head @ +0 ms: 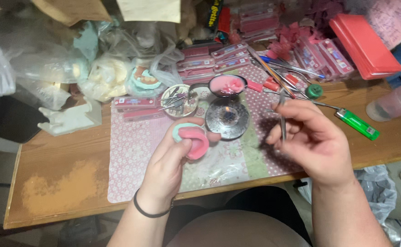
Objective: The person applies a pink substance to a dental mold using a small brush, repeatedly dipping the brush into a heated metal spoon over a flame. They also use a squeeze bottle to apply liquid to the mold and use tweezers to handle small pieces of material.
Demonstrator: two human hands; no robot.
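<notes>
My left hand (169,161) grips a pale green dental cast topped with a pink wax rim (193,138), held over the patterned mat. My right hand (311,139) pinches a thin metal wax instrument (282,120) upright between thumb and fingers, to the right of a small round metal burner (228,117) with a tiny flame. Just behind the burner lies a spoon-like ladle with pink wax (228,85). A black band circles my left wrist.
A green lighter (357,124) lies right of my right hand. A round tin of tools (179,100), pink tooth-card boxes (209,61), a red case (364,44), plastic bags with casts (106,75), a white plaster block (70,118) and a clear bottle (396,101) crowd the wooden table (63,178).
</notes>
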